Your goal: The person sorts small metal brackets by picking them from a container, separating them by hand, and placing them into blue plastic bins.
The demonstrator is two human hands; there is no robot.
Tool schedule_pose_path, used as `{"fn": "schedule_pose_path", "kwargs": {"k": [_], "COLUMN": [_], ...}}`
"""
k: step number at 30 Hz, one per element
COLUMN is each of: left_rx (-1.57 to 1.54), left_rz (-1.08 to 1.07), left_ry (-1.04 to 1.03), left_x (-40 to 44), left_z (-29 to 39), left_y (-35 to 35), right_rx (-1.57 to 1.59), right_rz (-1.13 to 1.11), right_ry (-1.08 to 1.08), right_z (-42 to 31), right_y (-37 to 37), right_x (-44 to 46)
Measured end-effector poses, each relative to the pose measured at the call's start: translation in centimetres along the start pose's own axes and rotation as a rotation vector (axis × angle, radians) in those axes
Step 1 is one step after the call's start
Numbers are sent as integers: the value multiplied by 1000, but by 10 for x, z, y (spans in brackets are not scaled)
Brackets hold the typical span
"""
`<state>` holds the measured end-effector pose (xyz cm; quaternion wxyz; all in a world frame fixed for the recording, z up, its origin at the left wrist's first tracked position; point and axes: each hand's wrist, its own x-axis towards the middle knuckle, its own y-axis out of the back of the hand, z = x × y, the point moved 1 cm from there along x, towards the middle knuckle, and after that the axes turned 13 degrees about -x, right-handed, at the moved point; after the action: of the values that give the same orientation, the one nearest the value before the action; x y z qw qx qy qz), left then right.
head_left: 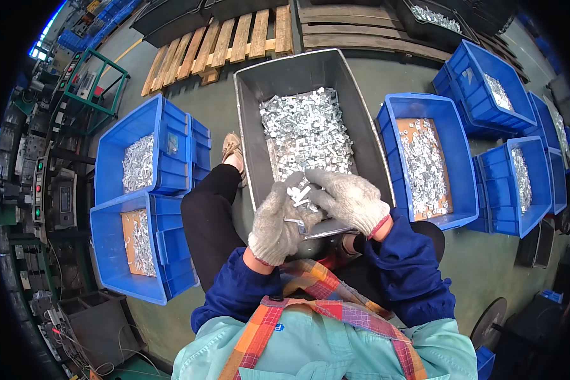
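Observation:
A large dark bin (249, 95) stands in front of me, with many small silvery metal parts (307, 123) spread over its bottom. Both hands wear pale knitted gloves and meet over the bin's near end. My left hand (275, 225) is cupped around several metal pieces (301, 195), its fingers curled up beside them. My right hand (351, 197) lies over the same pieces from the right, its fingers bent toward them; its fingertips partly cover what it touches. Another small metal part (294, 223) shows at the left palm.
Blue crates holding metal parts stand at the left (174, 149) and right (396, 142), with more stacked farther right (487, 63). Wooden pallets (234, 41) lie beyond the bin. Machinery (63, 196) lines the far left. My legs (209, 221) flank the bin's near end.

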<state>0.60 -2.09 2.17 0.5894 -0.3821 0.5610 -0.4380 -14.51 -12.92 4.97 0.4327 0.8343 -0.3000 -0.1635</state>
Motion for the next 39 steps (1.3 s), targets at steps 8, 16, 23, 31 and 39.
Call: {"fn": "schedule_pose_path", "kwargs": {"k": [8, 16, 23, 31, 39], "left_rx": [137, 167, 282, 788, 459], "left_rz": [19, 38, 175, 339, 440], "left_ry": [12, 31, -25, -29, -181], "left_x": [-3, -4, 3, 6, 4], "left_z": [-5, -10, -5, 3, -1], "left_y": [1, -6, 10, 14, 7], "right_rx": [-66, -168, -98, -68, 319], "right_rz": [2, 64, 117, -223, -211], "right_ry": [121, 189, 170, 1, -138], "right_z": [10, 16, 11, 8, 8], "right_y": [-14, -22, -14, -11, -7], "right_x": [-4, -7, -6, -1, 3]}}
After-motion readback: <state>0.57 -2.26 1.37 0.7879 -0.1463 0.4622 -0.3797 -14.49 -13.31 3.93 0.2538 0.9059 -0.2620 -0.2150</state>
